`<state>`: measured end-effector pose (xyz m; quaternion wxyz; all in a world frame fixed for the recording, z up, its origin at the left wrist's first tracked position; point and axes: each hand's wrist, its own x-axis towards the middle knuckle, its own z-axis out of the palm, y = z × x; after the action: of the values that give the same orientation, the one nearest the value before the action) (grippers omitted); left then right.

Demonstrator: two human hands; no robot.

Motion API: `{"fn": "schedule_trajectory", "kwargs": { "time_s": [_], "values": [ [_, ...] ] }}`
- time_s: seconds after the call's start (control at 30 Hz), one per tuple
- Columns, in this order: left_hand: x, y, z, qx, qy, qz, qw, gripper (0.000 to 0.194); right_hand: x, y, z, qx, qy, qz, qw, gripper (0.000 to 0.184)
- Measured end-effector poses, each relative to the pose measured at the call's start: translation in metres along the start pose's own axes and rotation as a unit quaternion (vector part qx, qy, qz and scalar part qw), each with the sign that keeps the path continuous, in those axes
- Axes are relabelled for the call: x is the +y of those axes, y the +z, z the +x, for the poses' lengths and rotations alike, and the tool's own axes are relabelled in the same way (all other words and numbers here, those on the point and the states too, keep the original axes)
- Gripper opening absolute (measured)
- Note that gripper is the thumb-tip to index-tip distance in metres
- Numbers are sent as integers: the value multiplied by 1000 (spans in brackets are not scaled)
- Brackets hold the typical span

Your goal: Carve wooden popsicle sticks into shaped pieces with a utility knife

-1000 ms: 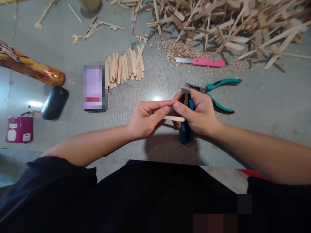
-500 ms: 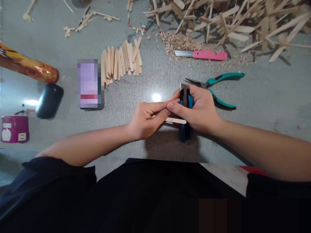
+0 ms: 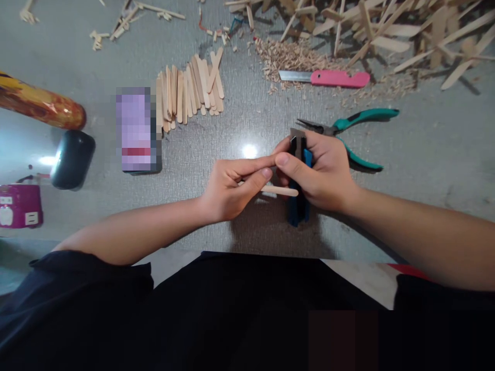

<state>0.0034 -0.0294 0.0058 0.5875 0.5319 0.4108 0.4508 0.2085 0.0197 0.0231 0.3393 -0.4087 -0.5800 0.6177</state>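
Note:
My left hand is closed on a wooden craft stick, pinched between thumb and fingers, with its rounded end pointing right. Wrapped in my right hand is a blue and black box cutter, its metal tip toward the far side of the table. The stick's free end lies in front of the cutter's body as I see it; I cannot tell if they touch. The fingertips of my left hand meet the right thumb. Part of the cutter is hidden by my right hand.
Beyond my right hand lie green-handled pliers and a pink utility knife beside wood shavings. Crossed stick pieces fill the far right. Loose craft sticks lie near a phone; a dark rounded case is at left.
My right hand and the box cutter have shifted slightly right, and the right thumb has moved away from the left thumb. The whole view has shifted a little. The stick stays in my left hand.

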Motion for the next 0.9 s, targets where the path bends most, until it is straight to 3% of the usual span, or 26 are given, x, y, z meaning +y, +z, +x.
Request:
{"fn": "schedule_trajectory", "kwargs": {
  "time_s": [0.3,0.53,0.63,0.9],
  "values": [
    [3,-1,-1,17,-12,42,999,42,2,0,-1,-18,3,48,999,38],
    [-5,3,0,140,15,15,990,36,7,6,-5,45,22,136,990,32],
    [-6,3,4,148,14,9,989,34,7,6,-9,20,23,100,994,37],
    [-2,7,5,131,-33,-6,991,40,3,2,-10,-71,41,45,996,22]
  ]
}}
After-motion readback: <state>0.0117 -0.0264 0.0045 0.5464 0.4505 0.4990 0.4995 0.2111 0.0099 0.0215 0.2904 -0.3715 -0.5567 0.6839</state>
